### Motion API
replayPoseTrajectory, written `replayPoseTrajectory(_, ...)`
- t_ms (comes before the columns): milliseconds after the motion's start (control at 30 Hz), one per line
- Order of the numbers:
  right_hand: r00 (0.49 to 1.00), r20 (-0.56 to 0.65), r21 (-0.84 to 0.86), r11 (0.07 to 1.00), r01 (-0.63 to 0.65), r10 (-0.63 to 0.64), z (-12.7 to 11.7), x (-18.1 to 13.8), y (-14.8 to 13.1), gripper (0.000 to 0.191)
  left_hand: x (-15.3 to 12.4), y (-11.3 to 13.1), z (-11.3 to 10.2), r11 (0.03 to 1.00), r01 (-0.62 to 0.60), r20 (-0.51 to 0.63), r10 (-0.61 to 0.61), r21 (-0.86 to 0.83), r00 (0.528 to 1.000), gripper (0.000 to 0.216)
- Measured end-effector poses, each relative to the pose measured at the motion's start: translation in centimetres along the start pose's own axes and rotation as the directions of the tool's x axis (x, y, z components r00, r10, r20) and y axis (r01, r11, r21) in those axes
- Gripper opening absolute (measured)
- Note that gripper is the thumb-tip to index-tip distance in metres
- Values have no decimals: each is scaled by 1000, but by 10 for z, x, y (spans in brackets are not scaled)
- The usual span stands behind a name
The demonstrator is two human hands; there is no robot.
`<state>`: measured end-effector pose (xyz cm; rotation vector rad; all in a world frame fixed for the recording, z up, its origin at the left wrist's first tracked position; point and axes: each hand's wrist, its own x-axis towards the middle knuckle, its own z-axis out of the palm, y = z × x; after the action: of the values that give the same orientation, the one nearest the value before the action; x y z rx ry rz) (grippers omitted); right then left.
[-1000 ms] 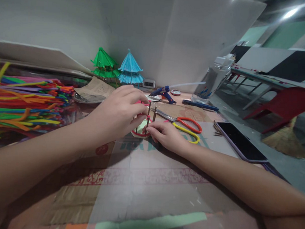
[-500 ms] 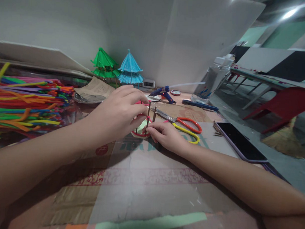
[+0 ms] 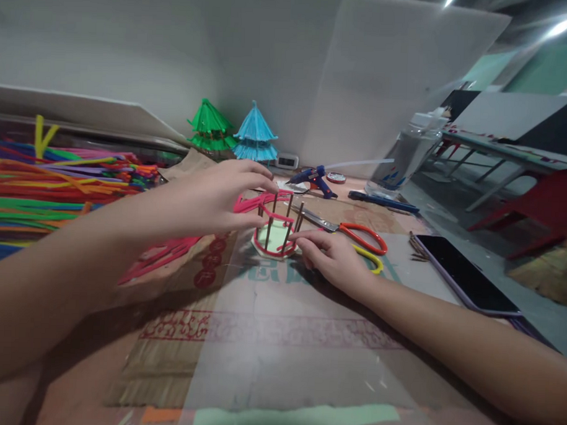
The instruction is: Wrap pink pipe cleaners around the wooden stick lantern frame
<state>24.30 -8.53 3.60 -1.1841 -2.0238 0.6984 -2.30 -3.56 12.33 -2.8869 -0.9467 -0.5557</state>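
A small model (image 3: 276, 237) stands on the work surface, with a pale green octagonal base edged in red and several upright brown sticks. A pink-red fuzzy strip (image 3: 265, 202) runs around the sticks, its loose length trailing left under my left hand. My left hand (image 3: 233, 192) is at the model's left side, thumb and fingers spread apart, gripping nothing that I can see. My right hand (image 3: 331, 254) lies at the model's right, index finger stretched out to a front stick (image 3: 286, 238), seemingly touching it low down; its other fingers are loosely bent.
Scissors (image 3: 364, 237) with orange and yellow handles lie behind my right hand. Beyond are a blue glue gun (image 3: 315, 178), a blue cutter (image 3: 381, 202) and green (image 3: 210, 120) and blue (image 3: 253, 134) paper-like roofs. Colourful fuzzy sticks (image 3: 56, 192) fill the left; a phone (image 3: 467, 275) lies right.
My left hand has drawn back leftward from the sticks and its fingers have parted, uncovering the model. My right hand's pinch at the front stick has loosened. The view has shifted slightly.
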Motion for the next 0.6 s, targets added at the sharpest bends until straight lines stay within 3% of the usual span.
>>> replayPoseTrajectory(200,998,-32,-18,999,46,-46,-1,1,-2,24,5,-2,22,991,72,45,-67,-117,997,67)
replayPoseTrajectory(367,997,-17,-52,996,68,-69,-1,1,-3,26,6,6,23,994,-34,-69,26,-108,997,44)
replayPoseTrajectory(467,997,-18,-48,996,70,-71,-1,1,-1,28,5,10,17,994,-76,-79,71,-73,994,32)
replayPoseTrajectory(600,966,-137,-121,971,204,-220,-8,-3,-1,22,3,6,10,996,-80,-51,79,-30,996,34)
